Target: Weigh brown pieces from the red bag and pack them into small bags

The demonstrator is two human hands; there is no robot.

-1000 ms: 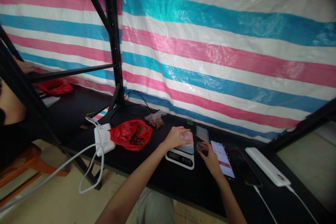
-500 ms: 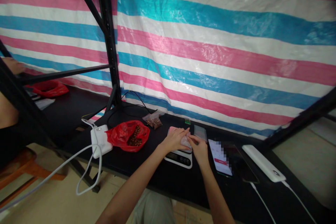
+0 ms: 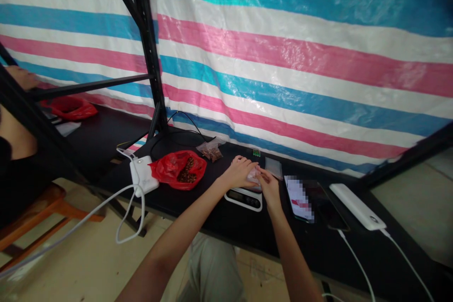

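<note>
A white digital scale (image 3: 244, 199) lies on the black table with its display facing me. Just above its pan, a small clear plastic bag (image 3: 253, 175) is gathered between my two hands. My left hand (image 3: 241, 172) curves over the bag from the left, its fingers closed on it. From the right, my right hand (image 3: 269, 183) pinches the bag's edge, close to the left fingertips. The bag's contents are mostly hidden by my fingers. To the left is a red plastic bag (image 3: 170, 165), its mouth showing small brown pieces (image 3: 188, 172).
A small bag of brown pieces (image 3: 211, 152), green batteries (image 3: 256, 153) and flat clear bags (image 3: 273, 168) lie behind. On the right are a lit phone (image 3: 295, 193), a dark phone (image 3: 329, 210) and a white power bank (image 3: 357, 207). A corded white box (image 3: 144, 177) stands left; beyond sits another person (image 3: 16, 137).
The view has tipped downward, so the table sits higher in the picture. My hands stay over the scale with the clear bag between them, with only slight finger movement.
</note>
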